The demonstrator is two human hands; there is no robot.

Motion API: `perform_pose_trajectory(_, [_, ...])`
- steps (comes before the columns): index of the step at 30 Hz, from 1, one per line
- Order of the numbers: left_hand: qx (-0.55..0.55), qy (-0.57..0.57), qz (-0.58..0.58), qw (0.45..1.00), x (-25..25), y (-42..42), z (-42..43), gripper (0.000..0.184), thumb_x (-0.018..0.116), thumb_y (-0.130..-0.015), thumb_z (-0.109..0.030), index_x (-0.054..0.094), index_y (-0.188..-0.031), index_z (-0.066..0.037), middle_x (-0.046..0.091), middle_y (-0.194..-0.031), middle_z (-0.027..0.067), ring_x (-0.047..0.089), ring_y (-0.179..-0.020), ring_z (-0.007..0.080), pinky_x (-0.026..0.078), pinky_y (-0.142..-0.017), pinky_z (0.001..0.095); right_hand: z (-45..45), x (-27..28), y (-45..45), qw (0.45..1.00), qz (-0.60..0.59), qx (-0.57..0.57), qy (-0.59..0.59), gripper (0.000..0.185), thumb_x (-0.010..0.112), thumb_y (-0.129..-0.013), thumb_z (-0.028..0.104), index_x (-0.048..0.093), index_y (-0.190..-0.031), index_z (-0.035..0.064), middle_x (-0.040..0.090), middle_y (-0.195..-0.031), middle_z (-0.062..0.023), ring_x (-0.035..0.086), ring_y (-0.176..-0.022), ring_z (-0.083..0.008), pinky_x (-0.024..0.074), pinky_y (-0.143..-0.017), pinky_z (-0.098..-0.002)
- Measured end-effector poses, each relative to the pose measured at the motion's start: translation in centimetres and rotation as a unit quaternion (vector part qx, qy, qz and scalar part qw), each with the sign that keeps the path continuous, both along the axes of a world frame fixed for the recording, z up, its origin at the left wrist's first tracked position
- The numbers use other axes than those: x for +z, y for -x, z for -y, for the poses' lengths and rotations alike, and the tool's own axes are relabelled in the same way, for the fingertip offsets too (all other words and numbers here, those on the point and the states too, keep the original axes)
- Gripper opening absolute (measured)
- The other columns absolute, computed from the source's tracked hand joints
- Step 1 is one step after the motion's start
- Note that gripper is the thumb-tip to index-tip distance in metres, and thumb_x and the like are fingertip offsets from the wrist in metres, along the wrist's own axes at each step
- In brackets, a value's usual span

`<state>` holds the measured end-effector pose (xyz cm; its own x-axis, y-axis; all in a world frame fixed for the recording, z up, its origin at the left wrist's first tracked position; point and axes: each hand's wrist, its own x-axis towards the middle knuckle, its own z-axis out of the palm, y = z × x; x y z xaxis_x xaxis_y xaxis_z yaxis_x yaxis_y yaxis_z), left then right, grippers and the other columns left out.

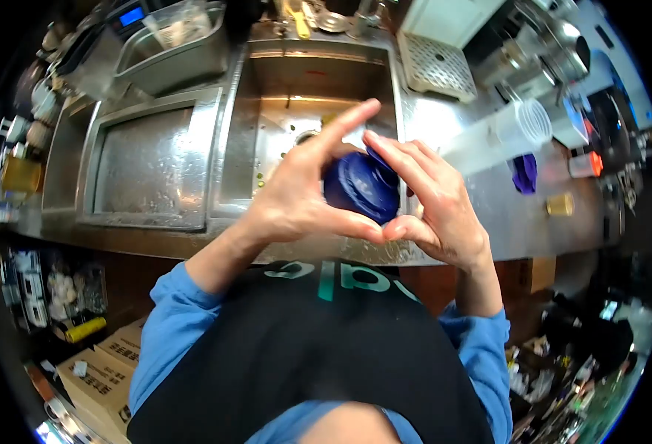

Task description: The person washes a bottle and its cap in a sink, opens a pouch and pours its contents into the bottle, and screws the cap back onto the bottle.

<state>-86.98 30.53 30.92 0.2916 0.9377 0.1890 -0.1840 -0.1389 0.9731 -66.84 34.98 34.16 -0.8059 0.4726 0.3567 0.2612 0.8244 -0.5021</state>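
Over the front of a metal sink (233,148), a dark blue rounded object (361,185), glossy like a lid or cup, is between my two hands. My left hand (303,185) curves round its left side, the thumb along its lower edge and a finger stretched up past it. On the right side, my right hand (437,196) holds it with fingers at the top and thumb at the bottom. Both thumb tips meet or nearly meet below it. The far side of the object is hidden.
Left of the sink lies a metal tray (144,159), with a deep metal container (166,70) behind. To the right are a tall clear plastic container (489,137), a purple item (524,174), a small yellowish cup (560,205) and a perforated tray (437,66). Cardboard boxes (100,377) stand low left.
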Motion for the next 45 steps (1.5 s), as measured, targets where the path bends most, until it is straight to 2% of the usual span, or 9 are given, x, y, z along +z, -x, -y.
perform_pose_trajectory(6, [0.046, -0.061, -0.051, 0.996, -0.6, -0.9, -0.7, 0.107, 0.088, -0.058, -0.018, 0.027, -0.145, -0.006, 0.065, -0.102, 0.0134, 0.061, -0.096, 0.016, 0.047, -0.087, 0.029, 0.9, -0.6, -0.8, 0.998, 0.014, -0.051, -0.013, 0.093, 0.046, -0.075, 0.07, 0.043, -0.133, -0.0031, 0.052, -0.124, -0.0223, 0.054, -0.107, -0.0373, 0.0444, -0.09, -0.0423])
perform_pose_trajectory(10, [0.072, -0.074, -0.062, 0.993, -0.5, -1.9, -0.9, 0.103, 0.086, -0.06, -0.015, 0.028, -0.145, -0.006, 0.065, -0.1, 0.0135, 0.061, -0.096, 0.0158, 0.048, -0.086, 0.0289, 1.2, -0.6, -1.3, 0.996, 0.03, -0.088, -0.016, 0.093, 0.047, -0.076, 0.069, 0.042, -0.134, -0.0036, 0.051, -0.125, -0.0225, 0.053, -0.11, -0.0384, 0.0446, -0.092, -0.0423])
perform_pose_trajectory(15, [0.009, 0.115, 0.022, 0.993, -0.4, -1.6, -1.2, 0.091, 0.084, -0.06, -0.009, 0.038, -0.139, -0.004, 0.059, -0.104, 0.0073, 0.059, -0.093, 0.0151, 0.049, -0.084, 0.028, 1.8, -0.4, -0.8, 0.994, 0.036, -0.095, -0.044, 0.078, 0.07, -0.071, 0.044, 0.045, -0.127, -0.0049, 0.053, -0.12, -0.0206, 0.055, -0.106, -0.036, 0.0479, -0.088, -0.0411])
perform_pose_trajectory(18, [-0.034, 0.148, -0.016, 0.988, -0.4, -1.4, -1.1, 0.087, 0.083, -0.065, -0.024, 0.04, -0.137, -0.002, 0.057, -0.112, 0.0086, 0.056, -0.1, 0.0153, 0.047, -0.086, 0.028, 2.0, -1.8, -0.5, 0.99, 0.045, -0.122, -0.047, 0.06, 0.075, -0.064, 0.017, 0.051, -0.115, -0.0042, 0.058, -0.108, -0.0174, 0.058, -0.098, -0.0334, 0.0509, -0.081, -0.0391])
perform_pose_trajectory(26, [-0.017, 0.069, 0.015, 0.997, 0.3, -3.1, -1.0, 0.089, 0.083, -0.066, -0.04, 0.043, -0.137, -0.004, 0.056, -0.119, 0.0088, 0.054, -0.108, 0.017, 0.042, -0.094, 0.03, 1.0, -1.9, -0.9, 0.985, -0.049, -0.133, -0.098, 0.05, 0.07, -0.061, 0.007, 0.053, -0.107, -0.0019, 0.059, -0.094, -0.015, 0.059, -0.088, -0.0312, 0.0515, -0.073, -0.0389])
perform_pose_trajectory(32, [0.019, -0.082, -0.005, 0.996, 2.8, -5.0, -1.4, 0.087, 0.086, -0.064, -0.031, 0.045, -0.132, 0.004, 0.05, -0.131, 0.0159, 0.049, -0.12, 0.0239, 0.036, -0.103, 0.0344, 0.7, 1.5, -3.6, 0.959, -0.088, -0.152, -0.223, 0.05, 0.071, -0.067, 0.016, 0.053, -0.109, -0.0043, 0.058, -0.112, -0.0179, 0.058, -0.094, -0.0288, 0.0516, -0.077, -0.0336])
perform_pose_trajectory(37, [0.104, -0.119, -0.037, 0.987, 1.9, -5.8, -1.6, 0.093, 0.07, -0.065, -0.068, 0.051, -0.119, 0.005, 0.056, -0.111, 0.0138, 0.056, -0.103, 0.0229, 0.045, -0.091, 0.0351, 2.0, 4.2, -7.9, 0.963, -0.091, -0.154, -0.201, 0.051, 0.075, -0.068, 0.023, 0.056, -0.11, 0.002, 0.057, -0.092, -0.009, 0.06, -0.08, -0.0244, 0.0511, -0.06, -0.0336])
perform_pose_trajectory(42, [0.038, -0.149, -0.053, 0.987, 2.3, -6.3, -1.5, 0.09, 0.073, -0.07, -0.055, 0.043, -0.129, 0.005, 0.054, -0.113, 0.0152, 0.053, -0.106, 0.0217, 0.043, -0.091, 0.0307, 3.3, 3.0, -8.5, 0.924, -0.189, -0.151, -0.297, 0.026, 0.063, -0.074, 0.007, 0.058, -0.095, -0.0068, 0.051, -0.073, -0.0087, 0.055, -0.066, -0.021, 0.0458, -0.049, -0.0296])
perform_pose_trajectory(45, [0.091, -0.201, -0.136, 0.966, 1.6, -6.7, -1.9, 0.072, 0.074, -0.074, -0.028, 0.043, -0.132, 0.003, 0.055, -0.118, 0.0139, 0.054, -0.106, 0.0205, 0.041, -0.094, 0.0309, 4.9, 2.5, -6.9, 0.916, -0.148, -0.157, -0.338, 0.03, 0.063, -0.07, 0.006, 0.057, -0.094, -0.0112, 0.052, -0.073, -0.0109, 0.054, -0.067, -0.022, 0.0471, -0.054, -0.0295])
